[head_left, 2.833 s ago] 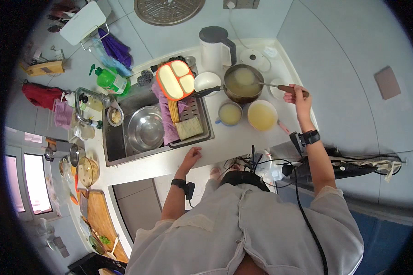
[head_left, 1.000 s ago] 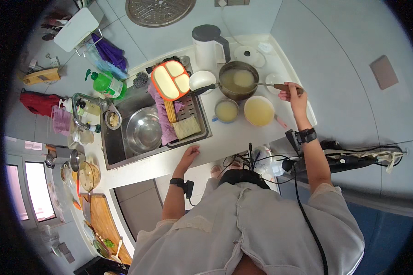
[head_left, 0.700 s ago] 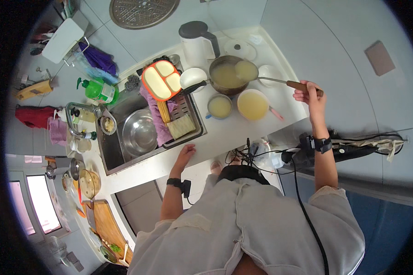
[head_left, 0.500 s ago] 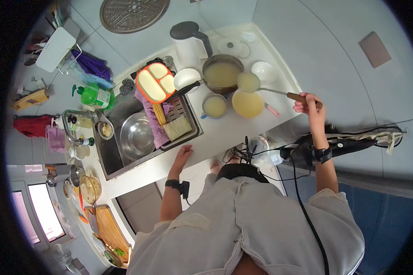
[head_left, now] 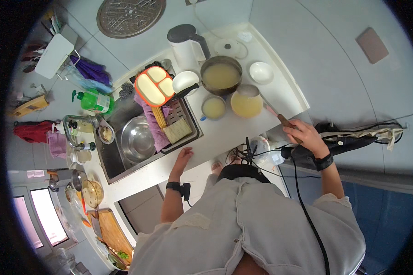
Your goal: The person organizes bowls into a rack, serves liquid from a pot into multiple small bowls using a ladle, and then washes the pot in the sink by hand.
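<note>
My right hand [head_left: 309, 137] is closed round the brown handle of a metal ladle [head_left: 248, 90]. The ladle's scoop is tilted over the far edge of a bowl of yellowish liquid [head_left: 246, 106]. Just beyond stands a dark pot [head_left: 221, 75] with pale, cloudy liquid inside and a black handle toward the sink. Left of the yellowish bowl is a cup [head_left: 214, 108] with a blue handle, also holding pale liquid. At the counter's front edge, below the drain rack, my left hand [head_left: 183, 158] rests with loosely spread fingers and nothing in it.
A white bowl [head_left: 261, 73] and a glass lid [head_left: 230, 48] stand near the back wall, beside a white kettle [head_left: 186, 43]. An orange-rimmed divided plate [head_left: 154, 87] leans over the sink [head_left: 111, 158], which holds a metal basin [head_left: 138, 137]. Cables hang below the counter.
My right hand has come nearer to me, tilting the ladle. Its scoop, full of liquid before, now hangs tipped over the yellowish bowl. My left hand stays about where it was.
</note>
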`<action>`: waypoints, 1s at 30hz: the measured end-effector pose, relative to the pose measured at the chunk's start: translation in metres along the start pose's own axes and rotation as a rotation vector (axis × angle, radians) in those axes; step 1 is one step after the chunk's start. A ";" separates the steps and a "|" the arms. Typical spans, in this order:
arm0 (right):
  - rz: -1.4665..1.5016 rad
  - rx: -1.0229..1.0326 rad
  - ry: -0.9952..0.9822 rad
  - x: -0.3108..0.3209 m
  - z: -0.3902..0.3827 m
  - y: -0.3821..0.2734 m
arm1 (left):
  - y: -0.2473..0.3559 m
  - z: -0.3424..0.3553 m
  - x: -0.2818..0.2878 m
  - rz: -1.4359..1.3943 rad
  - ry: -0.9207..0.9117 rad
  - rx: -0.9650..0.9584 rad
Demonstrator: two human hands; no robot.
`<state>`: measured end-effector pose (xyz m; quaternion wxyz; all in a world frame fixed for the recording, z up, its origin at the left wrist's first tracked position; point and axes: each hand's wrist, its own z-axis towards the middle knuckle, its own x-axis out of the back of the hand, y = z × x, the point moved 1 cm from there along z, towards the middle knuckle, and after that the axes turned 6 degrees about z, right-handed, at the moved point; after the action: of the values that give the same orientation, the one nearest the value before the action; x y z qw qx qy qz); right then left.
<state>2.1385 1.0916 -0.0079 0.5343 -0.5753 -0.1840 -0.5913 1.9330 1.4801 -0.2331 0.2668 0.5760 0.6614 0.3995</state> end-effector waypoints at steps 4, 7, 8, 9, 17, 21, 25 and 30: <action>0.091 -0.023 0.086 0.012 0.018 0.003 | 0.000 -0.004 0.000 0.016 0.002 -0.018; 0.652 -0.326 0.394 -0.004 0.044 0.030 | -0.005 0.000 0.001 0.015 0.007 -0.027; 0.905 -0.466 0.536 -0.013 0.060 0.033 | -0.004 0.000 0.000 0.007 0.009 -0.020; 1.048 -0.521 0.543 -0.020 0.077 0.039 | -0.005 -0.001 0.000 -0.002 0.016 -0.011; 0.538 -0.220 0.340 -0.093 0.137 0.056 | -0.021 0.004 0.004 -0.057 0.006 -0.097; 0.020 -0.006 0.216 -0.105 0.137 0.048 | -0.019 0.003 0.002 -0.035 0.006 -0.077; 0.468 -0.310 0.310 -0.111 0.140 0.060 | -0.020 0.005 0.002 -0.067 -0.009 -0.106; 1.200 -0.649 0.575 -0.092 0.140 0.071 | -0.018 0.003 0.003 -0.067 -0.019 -0.105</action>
<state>2.2448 1.2212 -0.0790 0.5959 -0.5285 0.4933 -0.3497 1.9250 1.4836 -0.2496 0.3160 0.5425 0.6560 0.4190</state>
